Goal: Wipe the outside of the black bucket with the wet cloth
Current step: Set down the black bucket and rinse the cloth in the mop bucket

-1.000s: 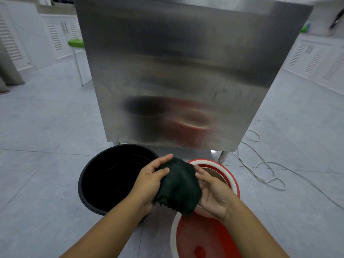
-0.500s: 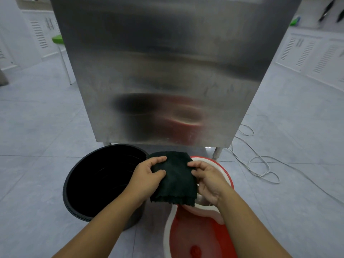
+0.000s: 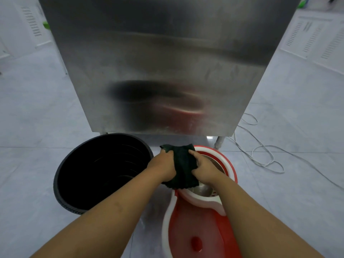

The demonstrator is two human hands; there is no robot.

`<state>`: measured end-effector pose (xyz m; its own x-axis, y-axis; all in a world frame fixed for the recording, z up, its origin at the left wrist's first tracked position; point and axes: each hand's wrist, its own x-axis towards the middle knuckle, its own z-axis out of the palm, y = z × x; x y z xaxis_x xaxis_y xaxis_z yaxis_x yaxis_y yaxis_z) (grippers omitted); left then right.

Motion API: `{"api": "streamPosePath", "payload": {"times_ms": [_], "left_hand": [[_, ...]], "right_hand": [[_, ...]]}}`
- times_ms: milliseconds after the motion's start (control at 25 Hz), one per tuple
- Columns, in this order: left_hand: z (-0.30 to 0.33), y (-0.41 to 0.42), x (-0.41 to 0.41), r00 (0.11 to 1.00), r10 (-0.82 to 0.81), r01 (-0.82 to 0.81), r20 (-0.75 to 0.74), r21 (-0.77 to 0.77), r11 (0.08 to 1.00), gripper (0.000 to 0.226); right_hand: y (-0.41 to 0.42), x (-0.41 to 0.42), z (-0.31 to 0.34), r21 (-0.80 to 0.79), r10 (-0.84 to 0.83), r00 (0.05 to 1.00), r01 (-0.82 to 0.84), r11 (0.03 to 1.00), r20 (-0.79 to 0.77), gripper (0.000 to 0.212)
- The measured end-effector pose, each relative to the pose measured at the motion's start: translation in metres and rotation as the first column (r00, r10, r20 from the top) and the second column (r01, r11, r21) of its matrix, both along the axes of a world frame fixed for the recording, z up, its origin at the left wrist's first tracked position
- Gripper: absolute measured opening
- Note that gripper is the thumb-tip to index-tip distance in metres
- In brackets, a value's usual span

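In the head view, compared with half a second before, both hands had dropped lower and moved further from the camera, and the arms reached out straighter. The dark green cloth [image 3: 183,166], earlier spread fairly flat between the hands, was now gathered narrower, with its top edge bunched above the knuckles and its scalloped lower edge hanging below the wrists.

The cloth looked very dark and limp, with a folded crease down its middle. The black bucket [image 3: 78,200] stood on the pale tiled floor [image 3: 28,112] just left of the left hand, its mouth open upward, its ribbed rim visible and its inside showing stepped rings; the cloth was not touching its outer wall.

The left hand [image 3: 163,165] was closed over the cloth's left edge, knuckles up, just beside the bucket's rim. The right hand [image 3: 203,169] was clamped on the cloth's right edge, with the forefinger stretched along the fabric. Beneath the right hand sat a red and white mop bucket [image 3: 202,233] with a metal basket. Beyond the hands rose a steel cabinet [image 3: 167,58], and a white cable [image 3: 264,157] lay looped on the floor to the right.
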<state>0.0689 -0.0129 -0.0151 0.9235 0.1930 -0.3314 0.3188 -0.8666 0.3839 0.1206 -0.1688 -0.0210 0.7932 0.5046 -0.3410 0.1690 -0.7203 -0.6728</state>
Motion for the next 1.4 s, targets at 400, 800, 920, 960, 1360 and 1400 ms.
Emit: {"api": "streamPosePath", "payload": {"times_ms": [400,800,920,960,1360,1400], "left_hand": [[-0.039,-0.005,0.015,0.991,0.096,-0.094,-0.094,0.021,0.995,0.085],[-0.077,-0.014,0.016,0.975,0.208,-0.211,-0.082,-0.031,0.977,0.096],[-0.083,-0.012,0.017,0.966,0.24,-0.246,-0.094,-0.063,0.967,0.096],[-0.085,-0.012,0.017,0.967,0.236,-0.243,-0.099,-0.073,0.967,0.096],[-0.097,-0.004,0.007,0.96,0.272,-0.28,-0.072,-0.139,0.95,0.076],[-0.099,-0.004,0.002,0.967,0.246,-0.252,-0.069,-0.104,0.962,0.071]], "right_hand": [[0.007,0.012,-0.03,-0.068,0.011,0.999,-0.008,0.998,0.039,0.064],[0.011,0.016,-0.054,-0.134,0.06,0.992,-0.045,0.99,0.115,0.074],[0.016,0.016,-0.057,-0.138,0.066,0.993,-0.052,0.989,0.099,0.073],[0.017,0.016,-0.058,-0.138,0.069,0.993,-0.055,0.989,0.099,0.072],[0.023,0.012,-0.071,-0.286,0.145,0.985,-0.113,0.952,0.094,0.06],[0.021,0.012,-0.072,-0.292,0.122,0.986,-0.084,0.953,0.114,0.064]]}}
